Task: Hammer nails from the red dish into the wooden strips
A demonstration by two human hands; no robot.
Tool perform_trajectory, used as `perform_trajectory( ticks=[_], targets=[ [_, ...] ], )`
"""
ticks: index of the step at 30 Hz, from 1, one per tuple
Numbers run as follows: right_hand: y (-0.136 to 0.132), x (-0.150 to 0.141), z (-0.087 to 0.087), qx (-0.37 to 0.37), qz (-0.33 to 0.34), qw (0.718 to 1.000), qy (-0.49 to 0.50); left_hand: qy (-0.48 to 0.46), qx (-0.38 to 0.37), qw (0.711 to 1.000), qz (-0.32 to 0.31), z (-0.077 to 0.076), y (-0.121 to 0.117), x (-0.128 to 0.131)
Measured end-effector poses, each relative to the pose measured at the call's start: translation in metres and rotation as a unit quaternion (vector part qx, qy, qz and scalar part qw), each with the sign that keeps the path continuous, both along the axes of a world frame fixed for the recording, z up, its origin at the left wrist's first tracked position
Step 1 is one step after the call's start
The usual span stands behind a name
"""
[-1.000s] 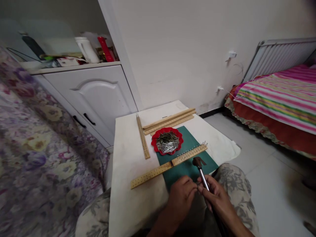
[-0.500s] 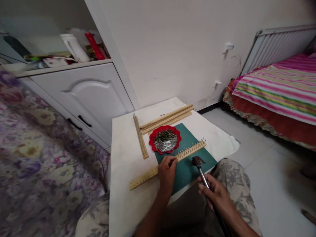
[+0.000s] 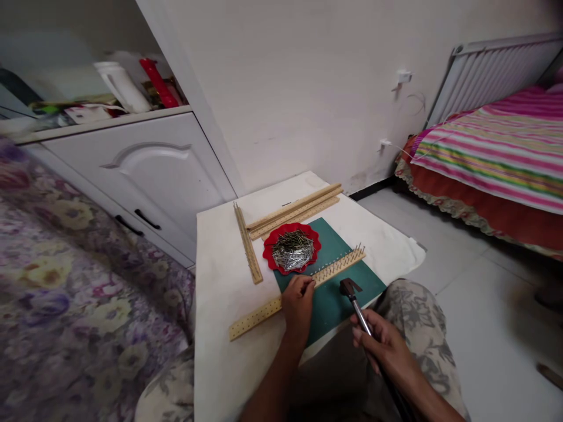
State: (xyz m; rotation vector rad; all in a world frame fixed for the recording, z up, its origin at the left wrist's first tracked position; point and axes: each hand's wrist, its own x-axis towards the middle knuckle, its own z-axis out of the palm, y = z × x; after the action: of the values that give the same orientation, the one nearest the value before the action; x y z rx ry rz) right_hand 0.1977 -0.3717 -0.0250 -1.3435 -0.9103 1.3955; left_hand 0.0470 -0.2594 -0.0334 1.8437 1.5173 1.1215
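Note:
My left hand [image 3: 298, 302] is closed in a pinch at the near end of a row of nails [image 3: 336, 268], on what looks like a nail, mostly covered by the fingertips. These nails stand up, some leaning, from a pale wooden strip [image 3: 255, 320] with rows of small holes. Part of the strip is hidden under the hand. A claw hammer [image 3: 360, 315] is gripped around its handle by my right hand [image 3: 385, 343], its dark head above the green mat [image 3: 328, 313] and apart from the strip. Behind the left hand, a red scalloped dish [image 3: 268, 256] holds many loose nails [image 3: 294, 251].
More wooden strips [image 3: 294, 210] lie at the back of the white-covered table [image 3: 215, 299], and another strip [image 3: 248, 246] lies left of the dish. A white cabinet [image 3: 145, 170] and floral fabric [image 3: 88, 293] are at left. A bed [image 3: 497, 152] stands at right.
The view has shifted slightly. Both hands, the hammer and the strip hold nearly the same positions relative to one another.

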Motion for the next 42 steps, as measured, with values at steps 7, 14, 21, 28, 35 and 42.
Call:
perform_trajectory(
  ticks=[7, 14, 21, 28, 35, 42],
  targets=[
    [0.005, -0.002, 0.020, 0.009, 0.061, 0.998, 0.017, 0.027, -0.017, 1.000, -0.001, -0.001, 0.001, 0.001],
    [0.028, -0.012, 0.038, 0.046, 0.106, 0.993, 0.016, 0.009, -0.017, 1.000, 0.002, -0.004, 0.001, 0.002],
    [0.039, -0.018, 0.037, 0.041, 0.131, 0.990, -0.013, 0.033, -0.024, 0.999, 0.008, -0.003, 0.000, 0.001],
    [0.041, -0.021, 0.036, 0.039, 0.132, 0.991, -0.008, 0.034, -0.031, 0.999, 0.010, -0.003, 0.001, 0.000],
    [0.032, -0.015, 0.033, 0.026, 0.127, 0.992, 0.006, 0.014, -0.032, 0.999, -0.008, -0.004, -0.001, 0.000],
    [0.012, -0.013, 0.004, -0.013, 0.116, 0.993, 0.021, -0.018, -0.019, 0.999, -0.023, -0.006, -0.001, -0.007]
  ],
)
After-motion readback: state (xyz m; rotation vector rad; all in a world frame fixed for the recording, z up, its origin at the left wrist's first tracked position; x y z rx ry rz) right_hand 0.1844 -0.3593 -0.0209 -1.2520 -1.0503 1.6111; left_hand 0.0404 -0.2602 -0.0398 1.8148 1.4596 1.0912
